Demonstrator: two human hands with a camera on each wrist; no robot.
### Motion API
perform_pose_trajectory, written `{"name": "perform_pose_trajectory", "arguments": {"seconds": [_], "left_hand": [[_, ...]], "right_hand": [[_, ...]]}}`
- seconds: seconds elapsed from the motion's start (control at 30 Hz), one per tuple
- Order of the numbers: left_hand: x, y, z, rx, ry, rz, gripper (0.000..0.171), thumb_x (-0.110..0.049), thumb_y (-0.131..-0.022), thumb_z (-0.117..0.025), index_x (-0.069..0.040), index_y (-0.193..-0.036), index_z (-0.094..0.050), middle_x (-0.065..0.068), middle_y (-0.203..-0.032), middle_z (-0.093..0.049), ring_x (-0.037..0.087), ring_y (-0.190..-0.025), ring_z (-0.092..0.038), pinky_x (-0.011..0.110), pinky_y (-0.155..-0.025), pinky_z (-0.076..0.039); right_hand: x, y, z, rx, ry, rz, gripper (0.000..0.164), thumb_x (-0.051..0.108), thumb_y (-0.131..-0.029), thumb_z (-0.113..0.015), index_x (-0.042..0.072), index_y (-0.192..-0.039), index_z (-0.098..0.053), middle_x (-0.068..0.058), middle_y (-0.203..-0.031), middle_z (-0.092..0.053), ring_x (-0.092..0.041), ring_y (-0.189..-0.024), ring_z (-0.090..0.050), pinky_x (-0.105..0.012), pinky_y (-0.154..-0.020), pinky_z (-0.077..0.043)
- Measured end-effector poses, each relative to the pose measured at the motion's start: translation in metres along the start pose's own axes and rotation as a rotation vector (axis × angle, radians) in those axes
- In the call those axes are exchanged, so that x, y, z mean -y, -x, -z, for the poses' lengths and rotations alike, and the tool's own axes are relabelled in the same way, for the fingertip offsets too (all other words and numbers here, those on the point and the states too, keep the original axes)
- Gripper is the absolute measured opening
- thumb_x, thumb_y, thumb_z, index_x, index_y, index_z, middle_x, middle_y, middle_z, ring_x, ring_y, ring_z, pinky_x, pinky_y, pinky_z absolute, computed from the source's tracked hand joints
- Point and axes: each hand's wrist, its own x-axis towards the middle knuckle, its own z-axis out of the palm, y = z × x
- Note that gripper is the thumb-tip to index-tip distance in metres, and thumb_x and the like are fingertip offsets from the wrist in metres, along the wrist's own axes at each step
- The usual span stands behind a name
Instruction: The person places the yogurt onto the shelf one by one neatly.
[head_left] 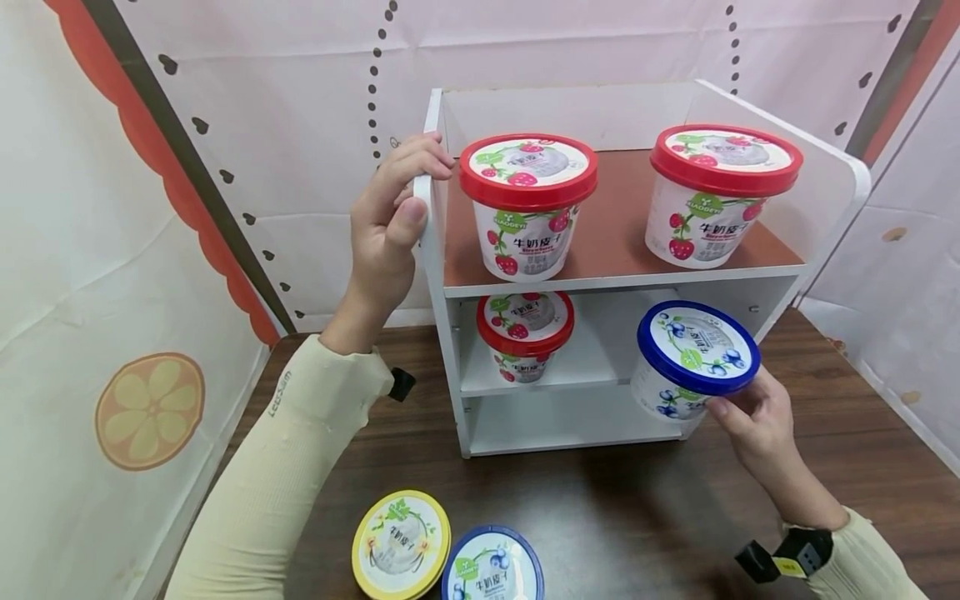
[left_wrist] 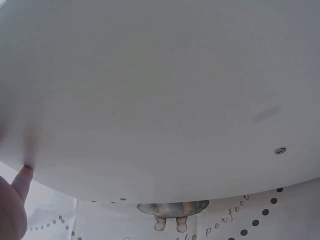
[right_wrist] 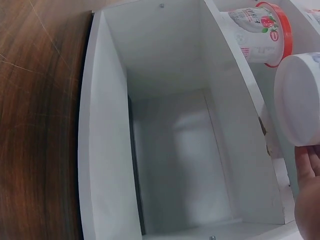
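Observation:
My right hand point(head_left: 761, 425) grips a white paper tub with a blue lid point(head_left: 699, 347) from its right side. That tub is at the front right of the middle level of a small white shelf unit point(head_left: 573, 442). In the right wrist view the tub's pale base point(right_wrist: 296, 100) shows beside my fingers point(right_wrist: 304, 165). My left hand point(head_left: 386, 217) holds the unit's left side panel near the upper front edge, fingers over the edge. A red-lidded tub point(head_left: 525, 333) stands at the left of the middle level. Two more, left point(head_left: 528, 204) and right point(head_left: 716, 196), stand on the brown top.
A yellow-lidded tub point(head_left: 401, 546) and another blue-lidded tub point(head_left: 492, 567) stand side by side at the front of the dark wooden table point(head_left: 600, 517). The unit's bottom compartment point(right_wrist: 180, 150) opens toward the front. Printed white cloth point(head_left: 300, 108) hangs behind and at both sides.

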Motion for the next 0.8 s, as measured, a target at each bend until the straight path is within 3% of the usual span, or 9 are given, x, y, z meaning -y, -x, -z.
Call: {"name": "perform_pose_trajectory", "arguments": {"seconds": [0.2, 0.4, 0.57, 0.8], "left_hand": [[0.0002, 0.0004, 0.0007, -0.004, 0.011, -0.006, 0.055, -0.046, -0.092, -0.053, 0.008, -0.101, -0.059, 0.023, -0.111, -0.06, 0.034, -0.122, -0.045, 0.048, -0.099, -0.042], [0.0004, 0.0003, 0.0005, 0.0, 0.016, -0.007, 0.052, -0.042, -0.091, -0.053, 0.008, -0.102, -0.059, 0.017, -0.113, -0.061, 0.033, -0.119, -0.046, 0.048, -0.097, -0.043], [0.0006, 0.0012, 0.0003, 0.001, 0.017, -0.002, 0.053, -0.044, -0.092, -0.053, 0.008, -0.102, -0.059, 0.021, -0.112, -0.06, 0.034, -0.121, -0.045, 0.047, -0.096, -0.044], [0.0015, 0.0, -0.0001, -0.006, 0.017, -0.021, 0.054, -0.044, -0.092, -0.053, 0.009, -0.101, -0.059, 0.024, -0.11, -0.059, 0.035, -0.118, -0.047, 0.049, -0.099, -0.041]], "right_hand": [[0.0036, -0.0034, -0.0003, -0.012, 0.087, -0.025, 0.048, -0.003, -0.089, -0.061, -0.007, -0.136, -0.05, -0.015, -0.123, -0.062, -0.021, -0.107, -0.06, -0.024, -0.09, -0.049], [0.0054, -0.0061, -0.0031, -0.04, 0.099, -0.035, 0.051, -0.006, -0.087, -0.061, -0.009, -0.136, -0.048, -0.017, -0.122, -0.061, -0.022, -0.105, -0.061, -0.024, -0.089, -0.05], [0.0052, -0.0071, -0.0033, -0.045, 0.08, -0.037, 0.057, -0.009, -0.088, -0.058, -0.008, -0.142, -0.039, -0.02, -0.128, -0.054, -0.024, -0.108, -0.058, -0.025, -0.093, -0.048], [0.005, -0.0072, -0.0017, -0.097, 0.158, -0.105, 0.058, -0.012, -0.086, -0.056, -0.003, -0.142, -0.041, -0.016, -0.124, -0.057, -0.02, -0.107, -0.06, -0.024, -0.092, -0.048]]}}
